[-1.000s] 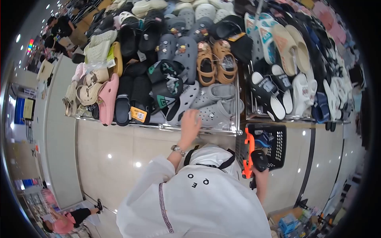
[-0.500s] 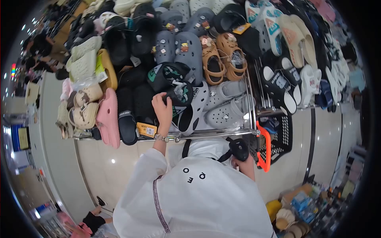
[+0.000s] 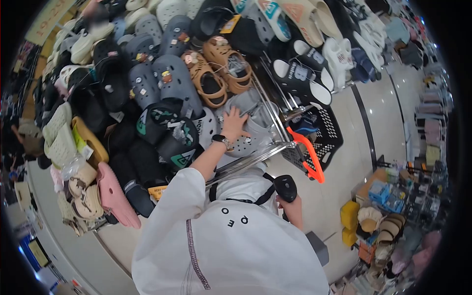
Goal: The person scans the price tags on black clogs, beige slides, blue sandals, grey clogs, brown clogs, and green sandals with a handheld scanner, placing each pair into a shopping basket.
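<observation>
My left hand (image 3: pixel 233 127) lies on a pair of light grey clogs (image 3: pixel 246 144) at the front of the shoe display, its fingers spread. Beside it are a white-and-black slide (image 3: pixel 207 129) and black slides with green patterns (image 3: pixel 172 132). Brown strapped clogs (image 3: pixel 231 66) sit just behind. Near my waist, my right hand (image 3: pixel 292 211) is closed on a black handheld device (image 3: pixel 285 189) with a rounded head; its lower part is mostly hidden. A black strap (image 3: pixel 241 201) runs across my front.
A black basket (image 3: pixel 328 142) with an orange handle (image 3: pixel 310 156) stands right of the metal rack rail (image 3: pixel 250 162). Pink slides (image 3: pixel 117 196) hang over the left front edge. Hats (image 3: pixel 391 227) and boxed goods fill the lower right.
My left hand has moved right, from the black-and-green slides to the grey clogs. The view has turned, shifting the display leftward. My right hand stays by my waist with the black device.
</observation>
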The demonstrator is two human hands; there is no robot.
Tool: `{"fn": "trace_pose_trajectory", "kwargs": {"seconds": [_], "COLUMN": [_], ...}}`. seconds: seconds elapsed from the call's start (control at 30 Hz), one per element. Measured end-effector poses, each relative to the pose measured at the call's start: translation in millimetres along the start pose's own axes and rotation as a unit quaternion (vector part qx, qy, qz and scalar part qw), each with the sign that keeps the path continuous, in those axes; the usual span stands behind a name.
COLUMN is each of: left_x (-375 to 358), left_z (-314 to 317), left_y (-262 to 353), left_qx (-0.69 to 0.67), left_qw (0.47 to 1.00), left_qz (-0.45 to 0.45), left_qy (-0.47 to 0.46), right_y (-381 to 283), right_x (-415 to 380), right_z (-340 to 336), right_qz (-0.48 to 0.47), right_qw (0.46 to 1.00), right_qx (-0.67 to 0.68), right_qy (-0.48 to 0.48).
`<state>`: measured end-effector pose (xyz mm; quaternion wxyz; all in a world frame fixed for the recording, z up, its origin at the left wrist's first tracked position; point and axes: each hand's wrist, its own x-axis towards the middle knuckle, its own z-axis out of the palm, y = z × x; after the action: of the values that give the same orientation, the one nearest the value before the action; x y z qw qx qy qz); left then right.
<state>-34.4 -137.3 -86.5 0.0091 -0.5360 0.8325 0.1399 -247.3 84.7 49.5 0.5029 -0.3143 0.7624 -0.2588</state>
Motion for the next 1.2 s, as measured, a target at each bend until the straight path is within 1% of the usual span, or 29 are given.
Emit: {"fn": "trace_pose_trajectory", "kwargs": {"seconds": [0.07, 0.13, 0.23, 0.27, 0.33, 0.37, 0.43, 0.53, 0.6, 0.67, 0.73, 0.77, 0.83, 0.87, 0.93, 1.07, 1.13, 1.17, 1.2], "left_x": [4, 3, -2, -3, -7, -9, -12, -10, -8, -7, -7, -6, -4, 0, 11, 27, 35, 36, 34], "left_z": [-14, -9, -8, -8, -8, -8, -7, 11, 18, 10, -1, -5, -11, -16, -24, -15, -11, -12, -13], "left_y": [1, 1, 0, -2, -5, -7, -11, -19, -20, -15, -9, -6, -2, -3, -6, -13, -20, -20, -20], "left_qx": [0.018, 0.035, 0.024, 0.025, -0.010, -0.009, -0.067, -0.059, -0.052, -0.045, -0.014, -0.012, -0.008, -0.004, -0.073, -0.085, -0.127, -0.142, -0.139], "left_qw": [0.998, 0.998, 0.999, 0.999, 0.999, 0.999, 0.997, 0.995, 0.996, 0.995, 0.999, 0.999, 0.999, 0.999, 0.989, 0.986, 0.980, 0.973, 0.974], "left_qz": [-0.017, -0.001, 0.024, 0.028, 0.038, 0.040, 0.021, 0.042, 0.036, 0.029, 0.025, 0.026, 0.036, 0.038, 0.039, 0.041, 0.057, 0.050, 0.050], "left_qy": [-0.063, -0.059, 0.005, 0.005, 0.033, 0.033, 0.044, 0.062, 0.069, 0.079, 0.042, 0.042, -0.002, -0.004, -0.122, -0.137, -0.145, -0.174, -0.173], "right_y": [12, 21, 14, 14, 14, 14, 12, 12, 12, 12, 16, 19, 28, 29, 30, 26, 26, 29, 34], "right_x": [-6, -12, -16, -14, -12, -11, -9, -7, -7, -6, -5, -3, 0, 1, 1, -4, -4, -2, 1], "right_z": [1, 3, 5, 6, 6, 6, 6, 6, 6, 4, 3, 3, 3, 3, 1, -3, -8, -10, -12], "right_qz": [0.007, 0.005, 0.022, 0.023, -0.001, -0.001, -0.013, -0.012, -0.011, -0.014, -0.005, -0.006, -0.026, -0.025, -0.010, -0.021, 0.022, 0.020, 0.010], "right_qw": [1.000, 1.000, 0.999, 0.999, 1.000, 1.000, 1.000, 1.000, 1.000, 1.000, 1.000, 1.000, 1.000, 1.000, 0.999, 1.000, 0.999, 0.999, 0.999], "right_qx": [0.009, 0.003, 0.019, 0.022, 0.004, 0.005, -0.002, -0.007, -0.004, -0.002, -0.020, -0.019, -0.013, -0.008, -0.019, -0.008, -0.003, -0.002, 0.017], "right_qy": [0.017, 0.022, 0.020, 0.024, 0.019, 0.020, 0.005, 0.005, 0.000, -0.004, -0.011, -0.011, -0.011, -0.011, -0.027, -0.017, -0.030, -0.029, -0.027]}}
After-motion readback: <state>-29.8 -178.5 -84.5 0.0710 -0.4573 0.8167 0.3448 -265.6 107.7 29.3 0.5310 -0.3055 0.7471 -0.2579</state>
